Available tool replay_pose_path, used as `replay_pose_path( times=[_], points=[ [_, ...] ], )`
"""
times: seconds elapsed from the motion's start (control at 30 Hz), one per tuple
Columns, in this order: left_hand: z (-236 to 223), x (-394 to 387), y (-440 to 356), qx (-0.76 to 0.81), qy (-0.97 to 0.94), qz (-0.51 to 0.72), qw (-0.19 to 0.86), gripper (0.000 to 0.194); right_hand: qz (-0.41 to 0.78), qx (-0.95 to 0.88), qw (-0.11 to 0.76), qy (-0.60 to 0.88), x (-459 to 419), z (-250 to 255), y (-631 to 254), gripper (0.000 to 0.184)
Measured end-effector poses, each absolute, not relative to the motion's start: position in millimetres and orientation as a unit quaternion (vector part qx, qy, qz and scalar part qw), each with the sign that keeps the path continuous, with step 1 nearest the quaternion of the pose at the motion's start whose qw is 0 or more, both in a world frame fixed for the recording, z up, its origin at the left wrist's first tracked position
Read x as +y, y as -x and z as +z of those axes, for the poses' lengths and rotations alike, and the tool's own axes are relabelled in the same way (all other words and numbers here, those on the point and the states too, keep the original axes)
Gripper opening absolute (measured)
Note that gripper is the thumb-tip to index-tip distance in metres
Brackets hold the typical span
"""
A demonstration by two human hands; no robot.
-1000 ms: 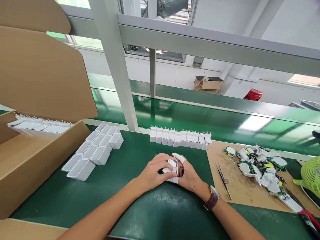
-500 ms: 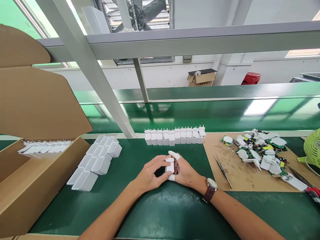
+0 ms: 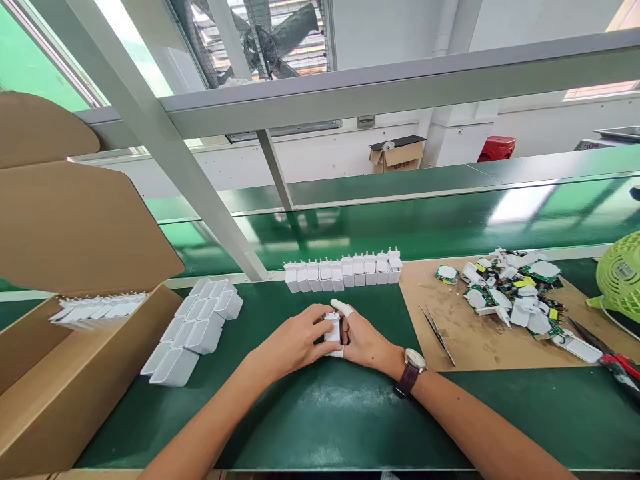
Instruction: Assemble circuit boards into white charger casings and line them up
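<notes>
Between my two hands is a small white plastic casing (image 3: 333, 328), held over the green bench. My left hand (image 3: 293, 339) pinches it from the left with thumb and fingers. From the right, my right hand (image 3: 369, 341) closes around it, wearing white finger cots and partly hiding it. Just beyond the hands stands a row of similar white casings (image 3: 345, 273) with small prongs on top. Off to the left, open white plastic housings (image 3: 173, 367) are lined up in a block.
An open cardboard box (image 3: 75, 393) holding white parts fills the left side. On a brown board (image 3: 415, 287) at right lie tweezers (image 3: 439, 335) and a heap of circuit boards (image 3: 530, 287). Red-handled pliers (image 3: 620, 370) and a green fan (image 3: 623, 277) sit farther right.
The view has tilted and shifted slightly. Both hands still grip the white casing, with the fingers closed a little more tightly around it.
</notes>
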State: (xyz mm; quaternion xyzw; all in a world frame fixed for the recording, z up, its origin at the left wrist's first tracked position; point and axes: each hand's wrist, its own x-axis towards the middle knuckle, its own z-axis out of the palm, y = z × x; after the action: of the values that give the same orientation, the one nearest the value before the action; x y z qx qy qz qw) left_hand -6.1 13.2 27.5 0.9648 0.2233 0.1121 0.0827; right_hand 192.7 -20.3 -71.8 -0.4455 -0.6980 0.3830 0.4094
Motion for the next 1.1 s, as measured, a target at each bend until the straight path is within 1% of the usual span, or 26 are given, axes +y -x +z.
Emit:
replay_pose_path(
  times=[0.07, 0.13, 0.23, 0.3, 0.4, 0.47, 0.53, 0.6, 0.7, 0.8, 0.9, 0.97, 1.0, 1.03, 1.1],
  points=[
    [33.6, 11.2, 2.1, 0.239, -0.969, 0.054, 0.035, 0.018, 0.398, -0.699, 0.391, 0.448, -20.0, -71.1, -193.2, 0.112],
    [37.0, 9.4, -1.1, 0.253, -0.967, 0.023, 0.007, 0.021, 0.405, -0.697, 0.383, 0.451, -19.9, -69.8, -193.2, 0.114],
    [39.6, 5.8, -4.9, 0.274, -0.962, 0.013, 0.003, 0.021, 0.406, -0.701, 0.377, 0.45, -20.8, -67.0, -192.6, 0.115],
    [41.5, 2.7, -5.3, 0.285, -0.958, 0.01, 0.031, 0.017, 0.397, -0.708, 0.376, 0.447, -22.5, -65.4, -192.5, 0.112],
    [47.0, 0.7, 4.2, 0.3, -0.947, 0.021, 0.111, 0.014, 0.37, -0.722, 0.382, 0.442, -27.0, -65.0, -193.3, 0.102],
    [52.9, 5.4, 21.1, 0.317, -0.935, 0.054, 0.148, 0.016, 0.353, -0.729, 0.384, 0.444, -30.2, -65.6, -194.1, 0.099],
    [60.1, 17.8, 45.6, 0.353, -0.918, 0.094, 0.156, 0.019, 0.348, -0.73, 0.38, 0.449, -32.6, -65.5, -194.5, 0.097],
    [66.0, 38.0, 72.2, 0.416, -0.886, 0.127, 0.16, 0.025, 0.35, -0.729, 0.372, 0.456, -34.1, -64.3, -194.2, 0.094],
    [65.2, 74.6, 100.8, 0.502, -0.833, 0.149, 0.178, 0.04, 0.351, -0.729, 0.358, 0.466, -34.6, -62.5, -192.8, 0.088],
    [53.5, 105.8, 106.0, 0.532, -0.812, 0.16, 0.179, 0.052, 0.345, -0.732, 0.356, 0.468, -33.6, -64.4, -191.6, 0.083],
    [46.0, 126.1, 95.1, 0.527, -0.816, 0.159, 0.177, 0.052, 0.346, -0.733, 0.354, 0.467, -32.4, -68.4, -191.3, 0.082],
    [48.0, 134.9, 85.7, 0.517, -0.826, 0.151, 0.166, 0.052, 0.351, -0.732, 0.35, 0.468, -32.2, -70.1, -191.3, 0.082],
    [50.5, 138.4, 81.1, 0.514, -0.831, 0.147, 0.157, 0.054, 0.353, -0.732, 0.347, 0.468, -32.3, -70.4, -191.2, 0.082],
    [53.2, 141.3, 76.5, 0.513, -0.834, 0.142, 0.146, 0.061, 0.355, -0.732, 0.344, 0.469, -32.4, -70.3, -191.1, 0.081],
    [56.8, 146.0, 66.6, 0.514, -0.839, 0.123, 0.128, 0.084, 0.355, -0.734, 0.339, 0.469, -32.8, -69.6, -190.8, 0.081]
  ],
)
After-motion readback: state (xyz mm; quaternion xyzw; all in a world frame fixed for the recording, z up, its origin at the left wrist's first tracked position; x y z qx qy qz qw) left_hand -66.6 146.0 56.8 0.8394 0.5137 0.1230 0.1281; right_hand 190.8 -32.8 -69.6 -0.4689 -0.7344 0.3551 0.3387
